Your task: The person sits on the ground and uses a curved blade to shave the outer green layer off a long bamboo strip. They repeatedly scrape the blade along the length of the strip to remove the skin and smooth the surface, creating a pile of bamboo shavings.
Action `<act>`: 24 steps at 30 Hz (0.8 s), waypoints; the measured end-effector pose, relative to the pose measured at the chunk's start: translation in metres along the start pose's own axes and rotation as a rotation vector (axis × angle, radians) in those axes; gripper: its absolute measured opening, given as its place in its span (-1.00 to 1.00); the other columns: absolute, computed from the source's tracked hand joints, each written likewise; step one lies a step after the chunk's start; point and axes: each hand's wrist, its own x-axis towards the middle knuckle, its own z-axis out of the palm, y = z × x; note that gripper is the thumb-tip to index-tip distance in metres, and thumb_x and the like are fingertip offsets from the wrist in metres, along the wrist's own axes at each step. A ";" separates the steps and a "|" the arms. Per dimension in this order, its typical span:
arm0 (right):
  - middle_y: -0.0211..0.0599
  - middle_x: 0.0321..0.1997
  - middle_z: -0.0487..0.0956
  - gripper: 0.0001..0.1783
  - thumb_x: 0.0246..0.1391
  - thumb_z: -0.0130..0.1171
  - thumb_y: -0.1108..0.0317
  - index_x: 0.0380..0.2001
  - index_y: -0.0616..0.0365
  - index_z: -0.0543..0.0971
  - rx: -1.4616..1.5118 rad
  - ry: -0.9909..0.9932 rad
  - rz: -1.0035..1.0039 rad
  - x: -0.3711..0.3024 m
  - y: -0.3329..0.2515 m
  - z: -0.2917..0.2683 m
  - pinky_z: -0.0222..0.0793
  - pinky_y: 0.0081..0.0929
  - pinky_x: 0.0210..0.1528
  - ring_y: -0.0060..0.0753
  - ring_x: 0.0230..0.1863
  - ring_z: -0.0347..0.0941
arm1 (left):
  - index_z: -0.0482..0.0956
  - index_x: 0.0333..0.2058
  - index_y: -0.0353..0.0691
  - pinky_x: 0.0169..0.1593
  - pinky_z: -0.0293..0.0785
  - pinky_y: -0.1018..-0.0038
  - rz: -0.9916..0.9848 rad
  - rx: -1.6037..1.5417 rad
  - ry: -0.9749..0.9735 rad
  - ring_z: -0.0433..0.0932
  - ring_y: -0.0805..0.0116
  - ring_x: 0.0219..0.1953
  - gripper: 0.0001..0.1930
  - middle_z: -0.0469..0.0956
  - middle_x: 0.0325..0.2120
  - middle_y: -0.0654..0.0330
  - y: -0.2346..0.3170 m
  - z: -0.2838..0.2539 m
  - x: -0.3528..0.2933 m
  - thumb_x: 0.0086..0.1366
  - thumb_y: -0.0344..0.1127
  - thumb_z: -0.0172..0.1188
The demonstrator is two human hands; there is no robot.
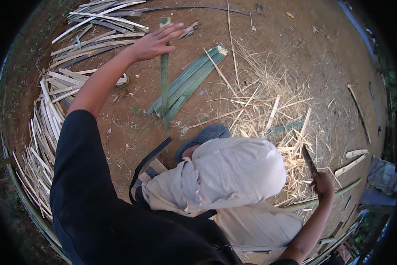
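My left hand [158, 43] is stretched out at the upper left, its fingers extended and lying across a narrow green bamboo strip [164, 84]. The strip's pale-marked end shows just beyond the fingers; whether the thumb presses on it I cannot tell. Beside it on the soil lies a small bundle of wider green bamboo strips [194, 79]. At the lower right, my right hand [323, 183] is closed round the handle of a long dark-bladed knife [308, 160]. The blade points up and left, over a heap of pale bamboo shavings [293, 150].
Many split bamboo strips [39, 145] are piled along the left, with more strips [103, 33] at the upper left. My bent leg in pale trousers [238, 172] and a blue-grey shoe [203, 140] fill the middle. Bamboo pieces [350, 165] and a grey sack [383, 173] lie right.
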 end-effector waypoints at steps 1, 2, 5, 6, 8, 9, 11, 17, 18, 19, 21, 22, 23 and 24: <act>-0.19 -0.62 0.59 -0.68 0.32 -0.07 0.24 -0.26 0.32 0.49 -0.009 0.038 0.005 -0.019 -0.001 -0.001 0.30 -0.38 -0.70 -0.44 -0.77 0.39 | 0.44 -0.35 -0.14 0.50 -0.14 0.24 0.043 -0.026 0.005 -0.20 0.14 0.47 -0.86 -0.04 0.40 0.11 -0.006 0.009 0.017 0.09 -0.36 0.18; -0.21 -0.62 0.58 -0.69 0.32 -0.07 0.24 -0.27 0.31 0.49 -0.018 0.067 0.009 -0.038 -0.006 0.001 0.29 -0.38 -0.70 -0.44 -0.77 0.38 | 0.45 -0.34 -0.13 0.51 -0.17 0.24 0.030 0.032 -0.038 -0.21 0.15 0.47 -0.86 -0.07 0.41 0.12 -0.013 0.020 0.029 0.09 -0.35 0.18; -0.19 -0.62 0.56 -0.72 0.31 -0.09 0.27 -0.31 0.30 0.46 -0.028 0.272 0.002 -0.111 -0.045 0.016 0.26 -0.31 -0.65 -0.36 -0.73 0.41 | 0.52 -0.13 -0.09 0.51 -0.26 0.24 -0.060 0.197 -0.115 -0.23 0.14 0.47 -0.71 -0.09 0.41 0.08 -0.030 0.067 0.059 0.12 -0.38 0.17; -0.16 -0.62 0.55 -0.72 0.31 -0.09 0.28 -0.33 0.30 0.45 -0.017 0.316 0.024 -0.127 -0.041 0.025 0.26 -0.25 -0.60 -0.29 -0.70 0.44 | 0.48 -0.04 -0.09 0.50 -0.21 0.22 -0.190 0.245 -0.102 -0.21 0.12 0.47 -0.62 -0.09 0.41 0.07 -0.025 0.085 0.070 0.11 -0.39 0.19; -0.11 -0.63 0.53 -0.73 0.31 -0.09 0.30 -0.36 0.30 0.44 -0.060 0.381 0.014 -0.154 -0.020 0.046 0.25 -0.11 -0.50 -0.13 -0.62 0.48 | 0.39 0.15 -0.11 0.48 -0.13 0.18 -0.443 0.334 -0.082 -0.17 0.08 0.46 -0.43 -0.07 0.41 0.05 -0.004 0.116 0.090 0.10 -0.42 0.23; -0.10 -0.64 0.53 -0.74 0.30 -0.09 0.31 -0.37 0.29 0.44 -0.026 0.373 0.020 -0.165 -0.021 0.056 0.24 -0.08 -0.47 -0.07 -0.59 0.48 | 0.35 0.18 -0.11 0.47 -0.14 0.18 -0.520 0.237 -0.221 -0.16 0.05 0.46 -0.40 -0.06 0.39 0.01 0.017 0.133 0.098 0.12 -0.33 0.24; -0.11 -0.65 0.53 -0.76 0.27 -0.07 0.35 -0.42 0.28 0.44 0.030 0.364 0.061 -0.176 -0.017 0.078 0.24 -0.06 -0.45 -0.01 -0.56 0.50 | 0.28 0.24 -0.13 0.45 -0.15 0.18 -0.676 0.068 -0.502 -0.15 0.00 0.45 -0.32 -0.02 0.37 -0.06 0.063 0.162 0.111 0.17 -0.15 0.27; -0.20 -0.73 0.52 -0.74 0.26 -0.04 0.32 -0.46 0.25 0.45 -0.052 0.314 -0.053 -0.163 0.013 0.098 0.28 -0.12 -0.51 -0.03 -0.63 0.47 | 0.12 0.33 -0.12 0.43 -0.11 0.08 -0.504 -0.280 -0.435 -0.02 -0.02 0.40 -0.09 0.10 0.32 0.04 0.147 0.223 0.110 0.13 0.23 0.23; -0.20 -0.74 0.51 -0.74 0.26 -0.04 0.32 -0.46 0.24 0.45 -0.066 0.325 -0.065 -0.159 0.014 0.096 0.28 -0.13 -0.52 -0.04 -0.65 0.46 | 0.19 0.29 -0.13 0.39 -0.05 0.10 -0.508 -0.280 -0.426 0.04 0.01 0.37 -0.16 0.19 0.26 0.06 0.149 0.223 0.115 0.15 0.19 0.22; -0.21 -0.73 0.51 -0.75 0.27 -0.05 0.32 -0.45 0.24 0.45 -0.015 0.277 0.012 -0.158 0.012 0.091 0.27 -0.14 -0.53 -0.05 -0.66 0.45 | 0.25 0.25 -0.14 0.36 0.01 0.11 -0.514 -0.279 -0.417 0.10 0.05 0.34 -0.23 0.28 0.20 0.08 0.150 0.223 0.119 0.16 0.15 0.22; -0.23 -0.72 0.52 -0.75 0.28 -0.06 0.32 -0.43 0.24 0.46 0.096 0.172 0.156 -0.158 -0.006 0.082 0.26 -0.16 -0.54 -0.06 -0.67 0.43 | 0.35 0.14 -0.15 0.29 0.11 0.15 -0.476 -0.265 -0.436 0.20 0.11 0.27 -0.38 0.41 0.06 0.12 0.148 0.221 0.125 0.20 0.07 0.20; -0.24 -0.65 0.56 -0.76 0.30 -0.05 0.29 -0.37 0.21 0.48 0.105 0.170 0.133 -0.156 0.006 0.083 0.26 -0.25 -0.57 -0.19 -0.67 0.42 | 0.39 0.08 -0.15 0.25 0.13 0.18 -0.431 -0.258 -0.460 0.24 0.14 0.24 -0.46 0.46 -0.02 0.15 0.146 0.223 0.131 0.22 0.02 0.19; -0.24 -0.58 0.59 -0.77 0.31 -0.04 0.26 -0.31 0.18 0.50 0.113 0.162 0.108 -0.158 0.015 0.086 0.26 -0.34 -0.59 -0.32 -0.67 0.42 | 0.42 0.01 -0.15 0.22 0.16 0.20 -0.389 -0.252 -0.491 0.28 0.18 0.20 -0.54 0.50 -0.10 0.18 0.145 0.225 0.129 0.23 -0.03 0.18; -0.25 -0.51 0.63 -0.77 0.33 -0.04 0.23 -0.26 0.15 0.51 0.121 0.152 0.084 -0.157 0.023 0.088 0.26 -0.42 -0.62 -0.45 -0.66 0.41 | 0.42 -0.04 -0.16 0.18 0.22 0.19 -0.399 -0.281 -0.440 0.34 0.16 0.16 -0.61 0.51 -0.14 0.16 0.146 0.228 0.124 0.26 -0.07 0.16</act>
